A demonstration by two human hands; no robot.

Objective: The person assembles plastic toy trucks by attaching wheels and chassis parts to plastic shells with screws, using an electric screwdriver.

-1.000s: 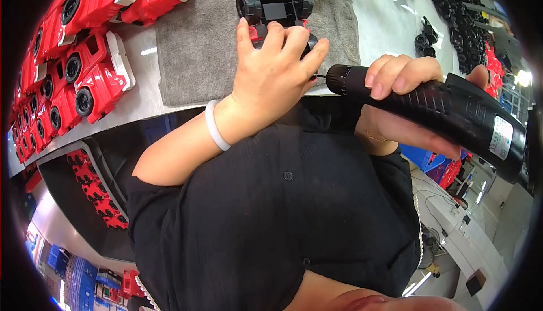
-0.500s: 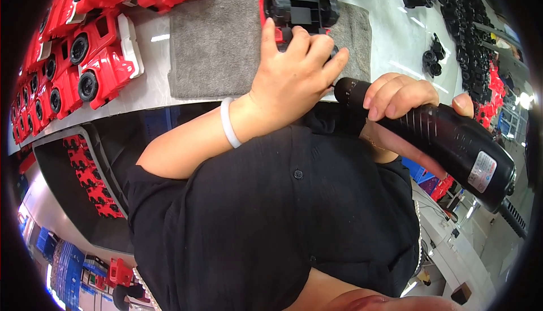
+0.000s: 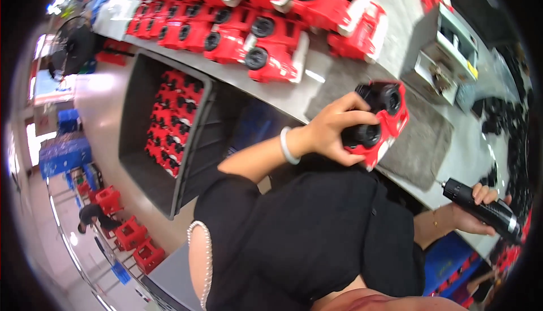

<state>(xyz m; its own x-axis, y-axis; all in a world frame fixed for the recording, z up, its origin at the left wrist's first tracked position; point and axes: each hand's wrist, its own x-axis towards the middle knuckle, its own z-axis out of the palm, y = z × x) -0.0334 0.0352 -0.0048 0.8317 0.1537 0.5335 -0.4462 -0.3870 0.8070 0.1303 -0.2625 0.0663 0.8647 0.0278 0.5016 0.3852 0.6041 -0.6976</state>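
The left hand (image 3: 334, 133) has its grip closed around a red toy car (image 3: 378, 120) with black wheels, holding it tilted up off the grey mat (image 3: 421, 141) at the near edge of the worktop (image 3: 317, 76). The right hand (image 3: 472, 212) is wrapped shut around a black electric screwdriver (image 3: 481, 209), held low and well apart from the car, its tip pointing toward the mat but touching nothing. I'd judge the driving on this car to be done for now, since the tool is off it and the car is lifted. A long row of finished-looking red cars (image 3: 266, 34) lies along the far side of the worktop, and a dark bin (image 3: 147, 135) beside it holds more red parts (image 3: 172, 121), so plenty seems left to do.
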